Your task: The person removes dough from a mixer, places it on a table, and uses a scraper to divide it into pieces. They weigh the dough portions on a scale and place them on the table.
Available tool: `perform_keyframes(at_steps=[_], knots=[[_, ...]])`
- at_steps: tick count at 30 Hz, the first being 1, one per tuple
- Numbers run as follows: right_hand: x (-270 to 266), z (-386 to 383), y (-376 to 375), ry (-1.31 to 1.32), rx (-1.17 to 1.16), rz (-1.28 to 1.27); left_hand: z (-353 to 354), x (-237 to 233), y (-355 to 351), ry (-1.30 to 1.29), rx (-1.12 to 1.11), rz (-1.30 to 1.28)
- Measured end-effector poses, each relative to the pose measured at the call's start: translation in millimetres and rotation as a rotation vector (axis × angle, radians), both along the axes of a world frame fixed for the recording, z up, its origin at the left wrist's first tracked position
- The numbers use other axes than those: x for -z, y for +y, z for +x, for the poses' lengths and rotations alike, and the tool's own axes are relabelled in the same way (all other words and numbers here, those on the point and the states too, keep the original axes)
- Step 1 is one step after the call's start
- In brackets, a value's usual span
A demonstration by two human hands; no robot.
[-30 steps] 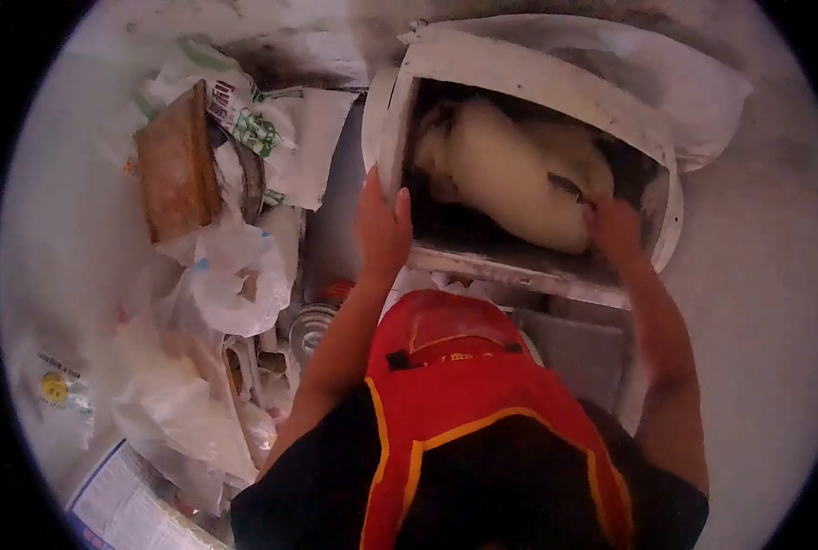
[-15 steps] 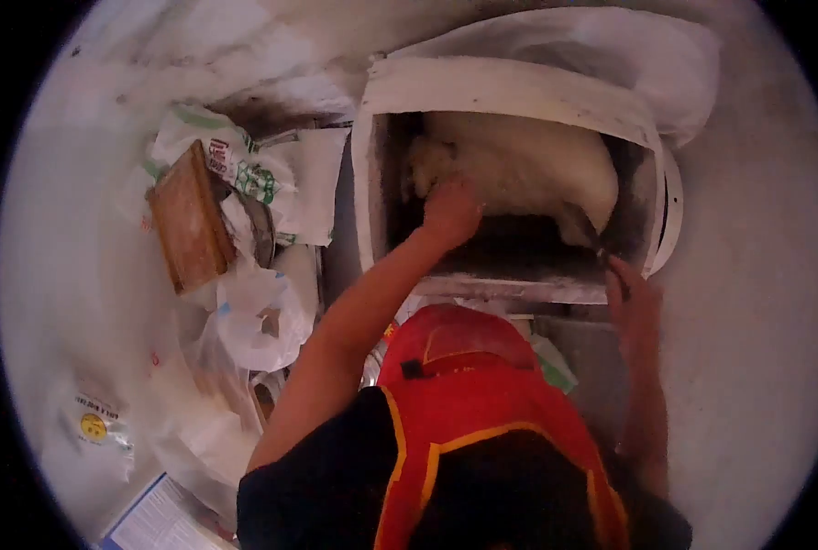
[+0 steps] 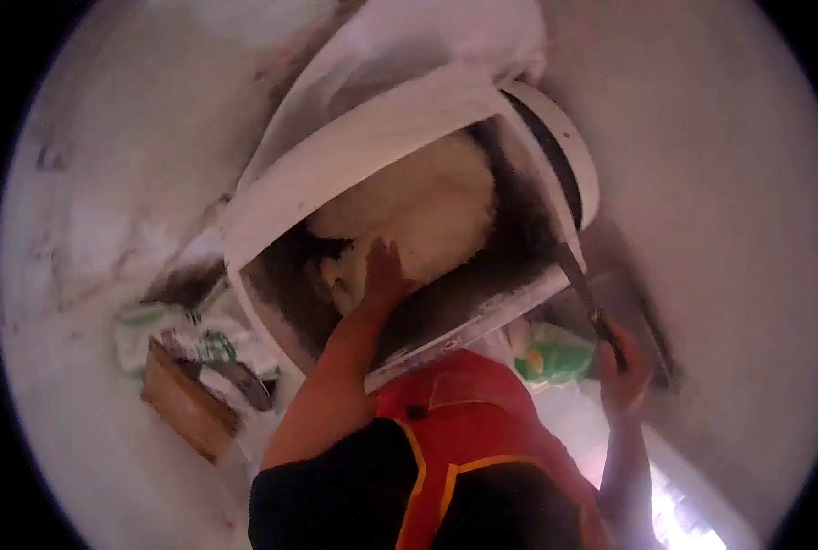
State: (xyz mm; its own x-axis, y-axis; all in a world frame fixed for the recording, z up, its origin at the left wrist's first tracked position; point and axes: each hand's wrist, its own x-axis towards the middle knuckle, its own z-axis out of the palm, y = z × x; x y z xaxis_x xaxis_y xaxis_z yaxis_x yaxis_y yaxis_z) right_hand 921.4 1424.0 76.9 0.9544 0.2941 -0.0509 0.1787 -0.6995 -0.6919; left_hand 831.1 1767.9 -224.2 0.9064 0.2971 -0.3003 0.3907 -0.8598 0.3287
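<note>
A big pale mass, looking like dough (image 3: 427,197), lies inside a white-edged box-shaped tub (image 3: 354,174) with dark inner walls. My left hand (image 3: 386,273) rests against the near side of this mass, its fingers stretched out. Beside that hand, a small lump of the mass sticks out to the left. In my right hand (image 3: 626,371) is a knife (image 3: 576,280), gripped by its dark handle. Its blade points up and left across the right rim of the tub, apart from the dough.
A white cloth or sheet (image 3: 409,46) is bunched behind the tub. At lower left are a wooden board (image 3: 184,403) and printed plastic bags (image 3: 212,335). A green and white packet (image 3: 553,356) lies below the tub's near rim.
The knife has come out of the dough toward the right rim. My left hand has flattened out on the mass. The whole view has turned and shifted.
</note>
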Motion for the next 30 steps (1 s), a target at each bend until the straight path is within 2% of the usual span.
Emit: perform_keyframes(at_steps=[3,4,7,10,11,15,16,19,21,23,24,25,26,28,30], knots=[[-5,-39,-14,-0.009,0.152,0.048,3,-10,7,0.075,0.060,0.008],[-2,-52,-18,-0.117,0.176,0.042,6,-12,11,0.099,0.092,0.008],[-12,-97,-37,0.241,0.580,0.377,11,-19,24,0.170,0.185,0.009],[-31,-134,-67,0.365,0.785,0.869,19,-33,38,0.242,0.262,0.031],[-36,-148,-78,0.386,0.836,1.037,22,-39,44,0.259,0.283,0.041],[-19,-216,-132,0.257,0.993,1.288,40,-72,74,0.324,0.317,0.122],[-20,-232,-151,0.378,0.983,1.577,45,-81,80,0.336,0.319,0.148],[-9,-274,-170,0.346,1.093,1.719,67,-104,106,0.322,0.293,0.248],[-20,-316,-207,0.188,1.086,1.720,66,-136,96,0.252,0.225,0.367],[-12,-359,-251,0.131,1.077,1.776,62,-159,72,0.121,0.139,0.492],[13,-391,-282,0.135,0.871,1.608,62,-166,48,0.007,0.105,0.544],[3,-401,-299,0.084,1.085,1.671,65,-170,11,-0.143,0.101,0.551],[12,-427,-320,-0.017,1.061,1.418,65,-169,-36,-0.329,0.107,0.535],[-7,-464,-358,-0.039,1.236,1.642,54,-169,-153,-0.700,0.212,0.369],[-5,-507,-400,-0.110,1.287,1.641,27,-168,-287,-0.886,0.498,0.044]])
